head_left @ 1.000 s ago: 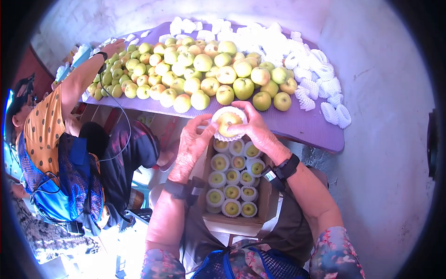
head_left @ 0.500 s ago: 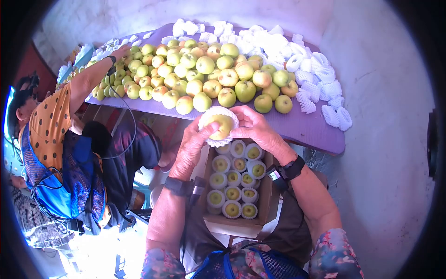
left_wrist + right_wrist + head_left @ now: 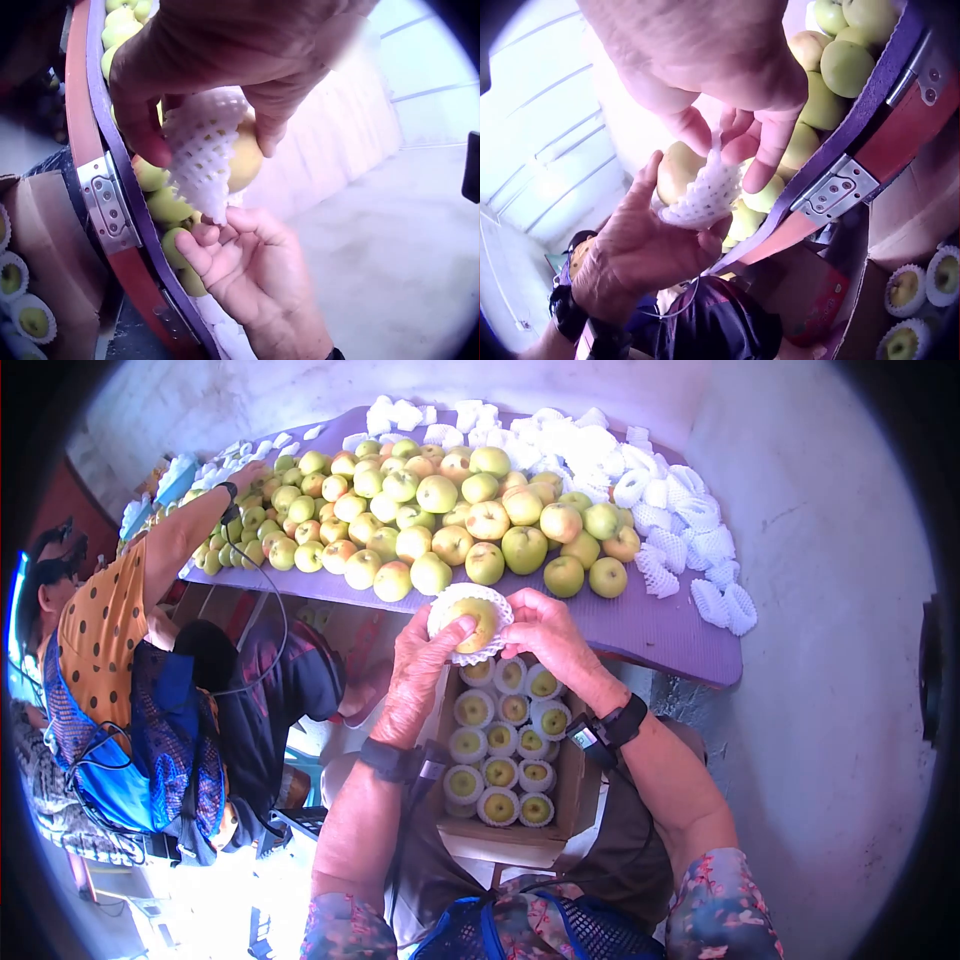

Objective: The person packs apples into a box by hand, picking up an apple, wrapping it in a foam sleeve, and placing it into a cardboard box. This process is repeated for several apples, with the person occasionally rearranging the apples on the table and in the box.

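An apple (image 3: 484, 626) sits partly inside a white foam net sleeve (image 3: 201, 154), above the near edge of the table. My left hand (image 3: 413, 675) grips it, thumb on the apple's bare face and fingers round the sleeve. The right hand (image 3: 552, 638) pinches the sleeve's edge between thumb and fingers, as the right wrist view shows. Below both hands is a cardboard box (image 3: 578, 797) holding rows of apples in foam sleeves (image 3: 500, 772). Loose apples (image 3: 413, 544) are piled just beyond my hands.
The pile lies on a purple-covered table (image 3: 650, 635) with a metal hinge (image 3: 109, 201) on its red edge. Many empty foam sleeves (image 3: 690, 510) are heaped at the right and back. On the left, another person (image 3: 105, 630) reaches toward the pile. A wall (image 3: 830, 660) stands at the right.
The apple and its sleeve have shifted left and turned within my hands. My right hand has gone from holding the apple's side to pinching the sleeve's edge.
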The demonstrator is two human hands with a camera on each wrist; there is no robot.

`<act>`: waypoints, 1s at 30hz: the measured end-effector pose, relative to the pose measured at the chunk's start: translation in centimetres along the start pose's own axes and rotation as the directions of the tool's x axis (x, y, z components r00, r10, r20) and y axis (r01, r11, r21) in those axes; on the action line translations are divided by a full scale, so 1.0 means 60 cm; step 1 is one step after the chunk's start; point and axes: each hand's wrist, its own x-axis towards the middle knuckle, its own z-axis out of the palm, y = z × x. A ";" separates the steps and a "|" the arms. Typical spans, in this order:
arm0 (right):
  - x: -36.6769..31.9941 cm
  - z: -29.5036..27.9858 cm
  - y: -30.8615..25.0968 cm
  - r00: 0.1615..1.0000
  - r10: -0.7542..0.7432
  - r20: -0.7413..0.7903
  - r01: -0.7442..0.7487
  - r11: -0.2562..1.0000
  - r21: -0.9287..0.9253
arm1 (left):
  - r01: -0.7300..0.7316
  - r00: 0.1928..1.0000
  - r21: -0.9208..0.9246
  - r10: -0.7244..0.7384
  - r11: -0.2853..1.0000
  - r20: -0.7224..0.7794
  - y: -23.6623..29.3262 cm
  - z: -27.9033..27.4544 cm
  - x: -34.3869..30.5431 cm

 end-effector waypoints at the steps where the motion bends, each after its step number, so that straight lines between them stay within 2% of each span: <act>1: 0.001 0.004 0.002 0.999 -0.020 -0.037 0.019 0.999 -0.028 | 0.019 0.999 0.013 -0.018 1.000 -0.027 -0.002 0.001 0.000; 6: -0.010 0.027 0.008 0.984 -0.104 -0.147 0.077 0.981 -0.178 | 0.076 0.994 -0.005 -0.076 0.997 -0.077 -0.010 -0.002 0.004; 9: -0.016 0.029 0.013 0.933 -0.347 -0.101 0.283 0.875 -0.392 | 0.052 0.996 -0.054 -0.056 0.997 -0.065 -0.007 0.002 0.002; 12: -0.014 0.030 0.026 0.944 -0.323 -0.067 0.293 0.914 -0.281 | 0.026 0.997 -0.104 -0.033 0.994 -0.064 -0.009 -0.001 0.000; 15: -0.014 0.012 0.010 0.964 -0.262 0.041 0.265 0.949 -0.171 | 0.004 0.998 -0.167 -0.013 0.986 -0.055 -0.008 -0.004 0.003; 19: -0.018 -0.009 -0.013 0.962 -0.273 -0.005 0.254 0.904 -0.343 | -0.037 0.998 -0.220 0.025 0.975 -0.053 0.001 0.003 -0.001; 20: -0.019 -0.010 -0.016 0.964 -0.265 -0.001 0.251 0.914 -0.318 | -0.050 0.998 -0.233 0.041 0.971 -0.047 0.000 0.005 -0.001; 22: -0.026 -0.007 -0.028 0.969 -0.246 0.004 0.238 0.934 -0.268 | -0.055 0.998 -0.199 0.050 0.978 -0.034 -0.006 0.007 0.001; 23: -0.029 -0.007 -0.033 0.987 -0.153 0.045 0.159 0.946 -0.282 | -0.055 0.998 -0.183 0.051 0.982 -0.027 -0.010 0.009 0.002; 26: -0.027 -0.002 -0.014 0.949 -0.277 0.152 0.305 0.929 -0.211 | -0.070 0.998 0.062 0.069 0.996 0.013 -0.008 0.015 0.000; 27: -0.024 -0.003 -0.008 0.943 -0.278 0.185 0.313 0.928 -0.203 | -0.075 0.997 0.172 0.072 0.982 0.026 -0.017 0.010 0.004; 30: -0.028 0.002 0.006 0.908 -0.361 0.213 0.419 0.794 -0.441 | -0.025 0.999 0.264 0.014 0.964 0.041 -0.024 0.006 0.007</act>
